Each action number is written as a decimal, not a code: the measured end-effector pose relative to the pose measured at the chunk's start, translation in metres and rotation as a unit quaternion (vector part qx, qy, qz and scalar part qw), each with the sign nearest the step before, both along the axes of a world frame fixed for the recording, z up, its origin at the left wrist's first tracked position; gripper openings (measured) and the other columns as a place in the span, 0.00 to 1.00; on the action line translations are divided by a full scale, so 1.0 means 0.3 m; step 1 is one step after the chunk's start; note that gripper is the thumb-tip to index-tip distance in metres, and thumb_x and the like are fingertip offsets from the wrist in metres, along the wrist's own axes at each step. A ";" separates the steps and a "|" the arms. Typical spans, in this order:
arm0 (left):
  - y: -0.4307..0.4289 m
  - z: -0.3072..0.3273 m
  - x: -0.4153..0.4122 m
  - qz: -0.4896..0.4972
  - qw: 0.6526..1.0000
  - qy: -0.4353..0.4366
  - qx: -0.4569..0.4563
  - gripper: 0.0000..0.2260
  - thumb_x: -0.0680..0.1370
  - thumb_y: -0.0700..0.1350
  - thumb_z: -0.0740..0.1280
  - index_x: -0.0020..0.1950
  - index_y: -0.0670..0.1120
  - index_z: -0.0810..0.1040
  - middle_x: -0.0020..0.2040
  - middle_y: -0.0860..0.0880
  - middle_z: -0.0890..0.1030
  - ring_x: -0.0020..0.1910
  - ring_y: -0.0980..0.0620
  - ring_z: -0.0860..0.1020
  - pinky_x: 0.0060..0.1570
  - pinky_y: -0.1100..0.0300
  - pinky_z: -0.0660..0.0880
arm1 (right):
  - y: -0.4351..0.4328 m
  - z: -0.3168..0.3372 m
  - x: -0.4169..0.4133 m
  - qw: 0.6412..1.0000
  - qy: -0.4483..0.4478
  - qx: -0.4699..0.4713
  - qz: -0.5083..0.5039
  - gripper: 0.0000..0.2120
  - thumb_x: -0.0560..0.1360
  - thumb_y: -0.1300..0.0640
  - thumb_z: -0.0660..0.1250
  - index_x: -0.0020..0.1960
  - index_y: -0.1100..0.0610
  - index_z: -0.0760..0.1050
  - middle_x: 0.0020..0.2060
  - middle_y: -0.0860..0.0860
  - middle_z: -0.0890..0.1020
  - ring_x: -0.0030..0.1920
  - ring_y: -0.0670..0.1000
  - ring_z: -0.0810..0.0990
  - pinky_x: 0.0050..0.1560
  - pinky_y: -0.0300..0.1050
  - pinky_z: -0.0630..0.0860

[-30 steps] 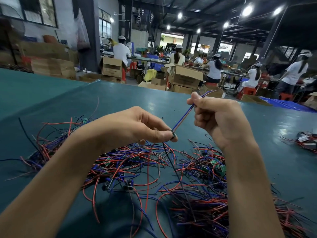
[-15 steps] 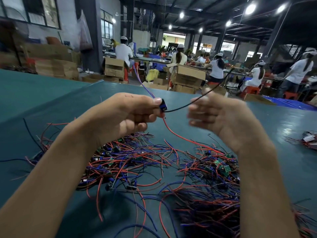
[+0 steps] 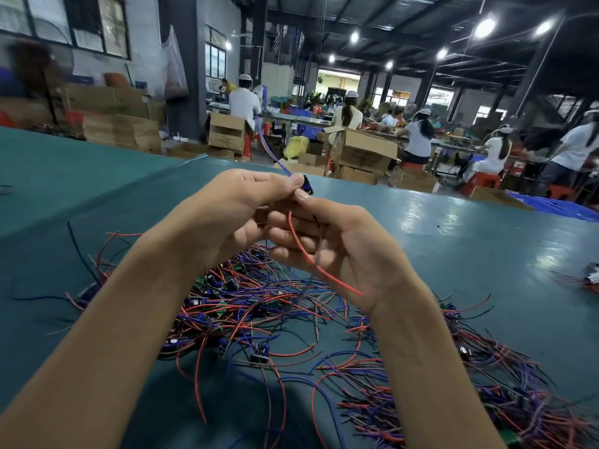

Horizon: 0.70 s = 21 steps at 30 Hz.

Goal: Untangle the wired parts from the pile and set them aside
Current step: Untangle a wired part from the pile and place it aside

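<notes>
One wired part (image 3: 307, 186), a small dark blue block with purple, red and black leads, is held up above the table. My left hand (image 3: 227, 215) pinches the block between thumb and fingertips. My right hand (image 3: 337, 244) meets it just below, thumb tip against the block and palm turned toward me. The red lead (image 3: 311, 254) and a black one run down across that palm. The purple lead (image 3: 269, 150) rises up and left. Underneath lies the tangled pile of wired parts (image 3: 259, 306), red, blue and black with small green boards.
The teal table (image 3: 486, 254) stretches ahead to its far edge. A second heap of wires (image 3: 486, 400) lies at lower right, and a small bundle (image 3: 588, 280) sits at the right edge. Beyond are cardboard boxes (image 3: 363, 150) and seated workers.
My hands have come together: the right hand moved left to meet the left at the block. The red and black leads, earlier stretched out sideways, now hang down across my right palm.
</notes>
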<state>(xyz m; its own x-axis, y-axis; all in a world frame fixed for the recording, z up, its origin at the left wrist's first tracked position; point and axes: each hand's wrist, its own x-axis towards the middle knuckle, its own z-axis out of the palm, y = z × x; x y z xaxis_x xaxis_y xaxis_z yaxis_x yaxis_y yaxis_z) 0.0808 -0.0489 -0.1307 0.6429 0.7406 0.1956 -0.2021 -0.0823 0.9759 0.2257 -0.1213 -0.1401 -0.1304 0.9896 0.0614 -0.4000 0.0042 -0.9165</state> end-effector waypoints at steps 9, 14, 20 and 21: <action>0.045 0.010 -0.062 0.102 0.994 0.048 0.010 0.09 0.79 0.50 0.69 0.46 0.45 0.84 0.41 0.52 0.83 0.39 0.56 0.75 0.38 0.62 0.71 | 0.020 -0.016 -0.059 0.999 -0.030 -0.003 -0.030 0.16 0.85 0.53 0.57 0.46 0.59 0.77 0.27 0.48 0.62 0.23 0.47 0.64 0.26 0.41 0.71; 0.061 -0.014 -0.045 0.147 0.989 0.030 -0.019 0.10 0.80 0.46 0.70 0.40 0.43 0.83 0.32 0.53 0.79 0.34 0.56 0.70 0.39 0.58 0.68 | 0.008 -0.034 -0.077 0.940 -0.327 0.061 -0.075 0.17 0.86 0.55 0.56 0.41 0.59 0.74 0.24 0.49 0.69 0.22 0.51 0.74 0.31 0.50 0.78; 0.096 -0.048 -0.049 0.144 0.978 -0.008 -0.153 0.05 0.77 0.42 0.72 0.44 0.40 0.82 0.31 0.50 0.81 0.31 0.58 0.72 0.32 0.65 0.72 | -0.036 -0.006 -0.051 0.800 -0.586 0.113 -0.068 0.18 0.85 0.51 0.58 0.39 0.54 0.75 0.28 0.54 0.82 0.29 0.49 0.85 0.35 0.44 0.80; 0.097 -0.053 -0.043 0.141 0.978 -0.003 -0.154 0.05 0.77 0.42 0.72 0.44 0.40 0.82 0.30 0.50 0.81 0.30 0.58 0.72 0.32 0.65 0.72 | -0.039 -0.001 -0.048 0.793 -0.596 0.110 -0.064 0.18 0.85 0.51 0.58 0.40 0.54 0.76 0.29 0.55 0.83 0.29 0.49 0.85 0.37 0.46 0.82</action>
<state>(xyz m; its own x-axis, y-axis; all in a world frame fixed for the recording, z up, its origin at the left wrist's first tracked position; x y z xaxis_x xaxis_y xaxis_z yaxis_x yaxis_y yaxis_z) 0.0679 -0.0198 -0.1466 0.4045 0.9125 -0.0620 -0.2194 0.1626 0.9620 0.2115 -0.1330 -0.1405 -0.1250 0.9817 0.1434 0.7663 0.1873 -0.6145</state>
